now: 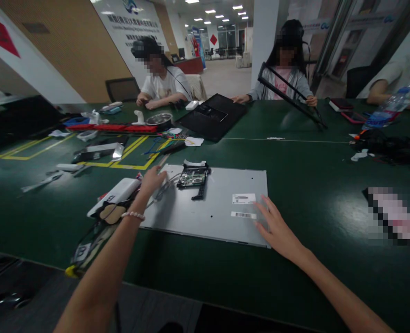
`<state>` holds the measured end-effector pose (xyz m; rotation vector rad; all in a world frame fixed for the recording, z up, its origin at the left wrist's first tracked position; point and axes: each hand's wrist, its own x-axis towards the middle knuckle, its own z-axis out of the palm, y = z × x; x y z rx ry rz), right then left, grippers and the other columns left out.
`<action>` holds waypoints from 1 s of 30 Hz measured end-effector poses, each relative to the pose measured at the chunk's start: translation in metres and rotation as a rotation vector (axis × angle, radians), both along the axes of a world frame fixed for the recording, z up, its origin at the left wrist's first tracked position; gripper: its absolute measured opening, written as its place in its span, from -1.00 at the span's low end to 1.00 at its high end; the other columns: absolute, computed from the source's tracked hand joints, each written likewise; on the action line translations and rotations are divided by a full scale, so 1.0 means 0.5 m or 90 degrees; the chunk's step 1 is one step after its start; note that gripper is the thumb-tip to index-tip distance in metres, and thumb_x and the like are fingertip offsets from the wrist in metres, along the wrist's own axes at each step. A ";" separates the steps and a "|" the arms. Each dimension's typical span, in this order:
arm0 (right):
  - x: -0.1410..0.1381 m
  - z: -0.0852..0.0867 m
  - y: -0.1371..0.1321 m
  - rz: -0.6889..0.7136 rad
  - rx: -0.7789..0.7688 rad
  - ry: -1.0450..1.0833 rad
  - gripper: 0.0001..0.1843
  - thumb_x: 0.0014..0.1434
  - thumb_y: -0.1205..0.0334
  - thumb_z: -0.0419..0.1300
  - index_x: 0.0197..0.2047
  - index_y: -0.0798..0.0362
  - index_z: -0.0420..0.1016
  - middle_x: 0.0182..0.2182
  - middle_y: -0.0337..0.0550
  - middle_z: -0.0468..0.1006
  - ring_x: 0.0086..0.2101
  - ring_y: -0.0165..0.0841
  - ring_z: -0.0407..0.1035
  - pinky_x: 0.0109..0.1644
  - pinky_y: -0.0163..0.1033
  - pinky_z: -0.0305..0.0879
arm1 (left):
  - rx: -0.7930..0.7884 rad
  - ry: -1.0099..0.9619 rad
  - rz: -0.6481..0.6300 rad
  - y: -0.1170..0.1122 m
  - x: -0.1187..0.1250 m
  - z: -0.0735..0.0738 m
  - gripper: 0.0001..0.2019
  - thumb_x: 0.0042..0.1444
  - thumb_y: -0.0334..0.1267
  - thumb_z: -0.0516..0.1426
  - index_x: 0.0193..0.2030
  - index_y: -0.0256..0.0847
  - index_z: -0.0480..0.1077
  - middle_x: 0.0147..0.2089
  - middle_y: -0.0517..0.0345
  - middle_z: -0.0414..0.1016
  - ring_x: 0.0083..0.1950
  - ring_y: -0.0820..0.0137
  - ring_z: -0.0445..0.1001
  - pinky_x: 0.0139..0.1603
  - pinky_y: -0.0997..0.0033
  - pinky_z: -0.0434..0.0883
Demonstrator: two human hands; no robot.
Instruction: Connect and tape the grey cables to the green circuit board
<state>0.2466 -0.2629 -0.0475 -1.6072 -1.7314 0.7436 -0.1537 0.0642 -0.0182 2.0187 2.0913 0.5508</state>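
A flat silver-grey display panel (pixel 222 217) lies on the green table in front of me, its back facing up. Near its far left part sits a small circuit board in a black bracket (pixel 192 178), with grey cables (pixel 163 188) running off to the left. Two white labels, one a barcode label (pixel 243 215), are stuck on its right side. My left hand (pixel 151 180), fingers stretched out, is at the panel's left edge beside the cables. My right hand (pixel 277 226) is spread over the right edge, fingertips by the labels. Whether either hand touches the panel, I cannot tell.
Left of the panel lie a white power bank (pixel 116 196) and corded items. Beyond it are a black monitor cover (pixel 213 115), a metal bowl (pixel 159 120) and coloured wires (pixel 156 147). Across the table, one person holds a black frame (pixel 288 92). A bottle (pixel 388 108) stands right.
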 end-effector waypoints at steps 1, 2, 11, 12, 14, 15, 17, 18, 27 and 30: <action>0.003 0.001 0.002 -0.033 -0.016 0.065 -0.35 0.32 -0.01 0.02 0.42 -0.05 0.07 0.46 -0.11 -0.20 0.40 -0.14 -0.25 0.42 0.11 -0.14 | -0.018 -0.017 0.008 -0.009 -0.016 -0.003 -0.48 0.10 -0.14 0.08 0.16 -0.41 0.36 0.12 -0.26 0.47 0.12 0.01 0.44 0.14 0.10 0.33; 0.007 0.002 0.004 -0.069 -0.031 0.138 -0.32 0.30 -0.04 0.04 0.42 -0.07 0.05 0.46 -0.11 -0.20 0.40 -0.14 -0.23 0.41 0.12 -0.12 | -0.032 -0.033 0.011 -0.019 -0.028 -0.005 -0.49 0.09 -0.14 0.08 0.14 -0.39 0.36 0.11 -0.24 0.48 0.11 0.01 0.44 0.14 0.09 0.33; 0.003 0.049 0.008 -0.158 -0.117 0.640 -0.09 0.14 -0.03 0.27 0.45 -0.22 -0.08 0.43 -0.18 -0.02 0.39 -0.21 -0.18 0.44 0.04 -0.25 | -0.041 -0.276 0.039 -0.075 -0.032 0.013 -0.65 -0.02 -0.12 0.14 -0.12 -0.24 0.45 -0.04 -0.02 0.52 0.08 0.11 0.43 0.14 0.16 0.34; 0.001 0.054 0.005 -0.162 -0.115 0.661 -0.08 0.14 -0.02 0.27 0.45 -0.23 -0.10 0.43 -0.18 0.00 0.39 -0.22 -0.15 0.44 0.04 -0.26 | -0.042 -0.299 0.046 -0.076 -0.030 0.016 -0.65 -0.04 -0.12 0.15 -0.13 -0.25 0.46 -0.06 -0.02 0.53 0.07 0.11 0.43 0.14 0.15 0.33; -0.001 0.058 -0.001 -0.175 -0.106 0.708 -0.06 0.14 -0.02 0.28 0.46 -0.25 -0.13 0.41 -0.18 0.08 0.36 -0.23 -0.06 0.43 0.04 -0.22 | -0.041 -0.343 0.053 -0.076 -0.029 0.019 -0.66 -0.07 -0.13 0.16 -0.16 -0.25 0.47 -0.10 0.00 0.53 0.05 0.11 0.43 0.13 0.16 0.32; -0.001 0.058 -0.003 -0.184 -0.101 0.731 -0.06 0.14 -0.03 0.28 0.45 -0.25 -0.13 0.39 -0.18 0.11 0.35 -0.23 -0.02 0.43 0.04 -0.20 | -0.041 -0.368 0.055 -0.078 -0.029 0.021 -0.67 -0.08 -0.14 0.17 -0.18 -0.25 0.48 -0.11 0.01 0.53 0.05 0.12 0.42 0.13 0.17 0.32; 0.005 0.056 -0.007 -0.208 -0.092 0.773 -0.08 0.13 -0.05 0.27 0.45 -0.26 -0.09 0.36 -0.17 0.18 0.33 -0.23 0.04 0.42 0.03 -0.16 | -0.046 -0.418 0.056 -0.083 -0.027 0.026 -0.70 -0.11 -0.17 0.18 -0.21 -0.24 0.48 -0.12 0.04 0.53 0.03 0.16 0.43 0.11 0.22 0.32; 0.008 0.055 -0.009 -0.221 -0.090 0.791 -0.09 0.13 -0.06 0.26 0.44 -0.25 -0.07 0.35 -0.16 0.20 0.33 -0.23 0.06 0.42 0.02 -0.15 | -0.052 -0.438 0.056 -0.088 -0.025 0.029 -0.72 -0.11 -0.18 0.19 -0.23 -0.23 0.48 -0.12 0.05 0.54 0.02 0.18 0.43 0.10 0.25 0.33; 0.031 0.058 -0.045 -0.322 -0.063 0.833 -0.16 0.12 -0.12 0.18 0.42 -0.21 0.03 0.19 -0.13 0.44 0.30 -0.22 0.12 0.42 -0.01 -0.12 | -0.090 -0.555 0.032 -0.146 0.002 0.046 -0.73 -0.11 -0.25 0.20 -0.21 -0.20 0.46 -0.09 0.06 0.55 0.02 0.24 0.48 0.09 0.31 0.37; 0.038 0.057 -0.059 -0.362 -0.046 0.815 -0.18 0.14 -0.14 0.14 0.41 -0.18 0.05 0.13 -0.11 0.49 0.29 -0.22 0.15 0.41 -0.01 -0.11 | -0.114 -0.588 0.077 -0.155 0.005 0.037 -0.69 -0.04 -0.19 0.19 -0.11 -0.19 0.46 -0.08 0.04 0.56 0.09 0.20 0.47 0.16 0.23 0.33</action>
